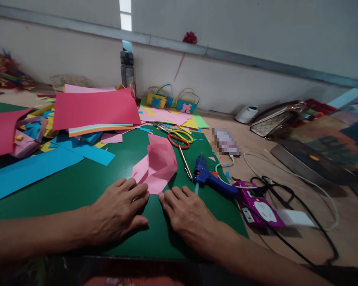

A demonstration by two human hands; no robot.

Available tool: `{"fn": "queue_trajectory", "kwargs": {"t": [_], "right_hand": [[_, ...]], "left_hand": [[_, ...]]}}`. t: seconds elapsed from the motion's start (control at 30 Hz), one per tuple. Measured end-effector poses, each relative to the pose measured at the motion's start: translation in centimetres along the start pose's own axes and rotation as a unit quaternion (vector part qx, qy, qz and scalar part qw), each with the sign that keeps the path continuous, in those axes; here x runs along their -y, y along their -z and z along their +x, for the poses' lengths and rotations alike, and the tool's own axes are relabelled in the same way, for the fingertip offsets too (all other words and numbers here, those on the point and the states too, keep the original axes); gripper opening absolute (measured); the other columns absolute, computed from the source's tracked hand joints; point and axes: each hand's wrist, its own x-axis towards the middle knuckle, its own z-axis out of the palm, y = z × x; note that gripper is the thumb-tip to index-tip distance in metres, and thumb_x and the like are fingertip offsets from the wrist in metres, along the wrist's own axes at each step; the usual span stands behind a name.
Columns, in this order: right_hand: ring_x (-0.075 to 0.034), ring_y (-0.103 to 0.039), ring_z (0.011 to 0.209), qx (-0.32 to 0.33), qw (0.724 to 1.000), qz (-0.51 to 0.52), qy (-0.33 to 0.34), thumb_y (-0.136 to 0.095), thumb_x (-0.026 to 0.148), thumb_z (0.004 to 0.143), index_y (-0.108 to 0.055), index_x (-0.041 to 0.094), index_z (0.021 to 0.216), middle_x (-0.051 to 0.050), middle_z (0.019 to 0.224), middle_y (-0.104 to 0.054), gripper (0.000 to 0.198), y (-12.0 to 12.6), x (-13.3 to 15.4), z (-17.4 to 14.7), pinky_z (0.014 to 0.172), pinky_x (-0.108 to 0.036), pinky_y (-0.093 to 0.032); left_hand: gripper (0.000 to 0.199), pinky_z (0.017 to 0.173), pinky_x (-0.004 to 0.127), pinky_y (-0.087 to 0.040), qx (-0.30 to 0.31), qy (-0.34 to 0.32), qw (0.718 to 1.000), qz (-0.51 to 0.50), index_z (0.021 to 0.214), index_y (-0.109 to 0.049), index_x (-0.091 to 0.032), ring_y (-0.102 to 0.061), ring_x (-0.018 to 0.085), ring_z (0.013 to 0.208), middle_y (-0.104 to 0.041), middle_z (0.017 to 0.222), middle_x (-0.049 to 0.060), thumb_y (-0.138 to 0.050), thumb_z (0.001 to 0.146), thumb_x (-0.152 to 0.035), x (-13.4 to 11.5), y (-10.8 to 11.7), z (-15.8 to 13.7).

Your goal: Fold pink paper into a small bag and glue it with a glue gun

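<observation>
"Item one?"
"Pink paper (163, 157), folded, on the green board (226, 216), just beyond both hands."
"Left hand (118, 211)?"
"Palm down, thumb spread, fingers unclenched, at the paper's near left edge."
"Right hand (186, 210)?"
"Palm down, fingers bent, tips at the near right corner; whether it pinches, I cannot tell."
"Adjacent stock?"
"Pen (184, 159), right of the paper; blue glue gun (201, 169), beside the pen."

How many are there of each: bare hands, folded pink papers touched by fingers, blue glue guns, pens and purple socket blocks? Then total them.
Bare hands, left hand and right hand: 2
Folded pink paper: 1
Blue glue gun: 1
Pen: 1
Purple socket block: 1
Total: 6
</observation>
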Motion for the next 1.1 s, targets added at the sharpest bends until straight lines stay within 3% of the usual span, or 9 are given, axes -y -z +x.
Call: {"fn": "queue_trajectory", "kwargs": {"t": [0.1,0.2,0.33,0.6,1.1], "right_hand": [[-0.019,-0.052,0.069,-0.010,0.999,0.037,-0.036,-0.055,0.010,0.076,-0.056,0.012,0.096,-0.006,0.081,-0.059,0.020,0.6,-0.7,0.1,0.058,-0.031,-0.034],[-0.015,-0.051,0.062,-0.071,0.992,0.066,-0.077,-0.051,0.013,0.083,-0.056,0.016,0.081,-0.002,0.071,-0.060,0.006,0.6,-1.3,0.8,0.052,-0.027,-0.029],[-0.015,-0.048,0.054,-0.129,0.990,0.010,-0.060,-0.046,0.010,0.084,-0.051,0.017,0.069,-0.002,0.061,-0.056,0.017,-0.4,-1.4,2.1,0.049,-0.028,-0.024],[-0.016,-0.046,0.048,-0.096,0.989,-0.109,0.027,-0.039,0.004,0.080,-0.045,0.017,0.070,-0.002,0.058,-0.050,0.017,-0.7,-1.3,2.9,0.045,-0.029,-0.019],[-0.016,-0.045,0.047,-0.104,0.979,-0.157,0.077,-0.038,0.004,0.079,-0.046,0.017,0.069,-0.002,0.056,-0.050,0.019,-0.3,-1.9,3.8,0.045,-0.030,-0.021]], "left_hand": [[0.041,0.071,0.038,-0.034,0.002,-0.002,1.000,-0.012,0.109,-0.053,-0.016,-0.044,0.023,0.087,-0.053,0.108,0.009,-0.039,0.088,-0.048,0.0,0.2,0.0],[0.042,0.069,0.038,-0.033,0.000,-0.008,1.000,-0.019,0.107,-0.053,-0.015,-0.042,0.024,0.085,-0.053,0.104,0.008,-0.037,0.088,-0.050,0.2,0.2,0.0],[0.043,0.067,0.038,-0.032,-0.005,-0.007,1.000,-0.029,0.103,-0.054,-0.015,-0.041,0.023,0.081,-0.052,0.101,0.008,-0.036,0.088,-0.051,0.2,0.0,0.1],[0.040,0.068,0.036,-0.031,-0.029,-0.004,0.998,-0.048,0.099,-0.056,-0.014,-0.042,0.022,0.083,-0.053,0.097,0.007,-0.041,0.087,-0.050,0.4,-0.1,0.2],[0.044,0.069,0.036,-0.031,-0.041,-0.002,0.998,-0.040,0.098,-0.057,-0.012,-0.042,0.023,0.085,-0.053,0.094,0.007,-0.043,0.085,-0.052,0.4,-0.1,0.4]]}}
